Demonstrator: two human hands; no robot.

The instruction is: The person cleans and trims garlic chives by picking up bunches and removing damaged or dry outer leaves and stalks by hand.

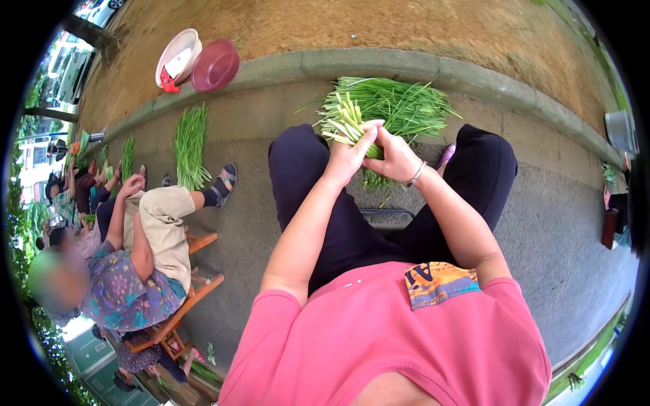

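Near to far: I'm wearing a pink shirt (379, 331) and dark trousers (298, 169), sitting with my knees spread. Both hands are meeting between the knees, fingers closing around one bunch of green stalks (349, 120). Left hand (347, 161) is wrapping it from the left; right hand (398, 161), bracelet (418, 173) on that wrist, is pressing in from the right, thumbs up top. Pale stalk ends are sticking out beyond my fingers, fanning forward and left. Some green (379, 181) is showing just below my right hand; can't tell if it's part of the bunch. Just past the hands, a loose pile of long greens (416, 105) is lying on the ground against the curb (406, 63). To my left, a person (128, 284) is sitting on a wooden chair (189, 308), another heap of greens (191, 145) lying near their feet. Farther out, a pale basin (185, 42) and a reddish basin (215, 65) are sitting side by side.
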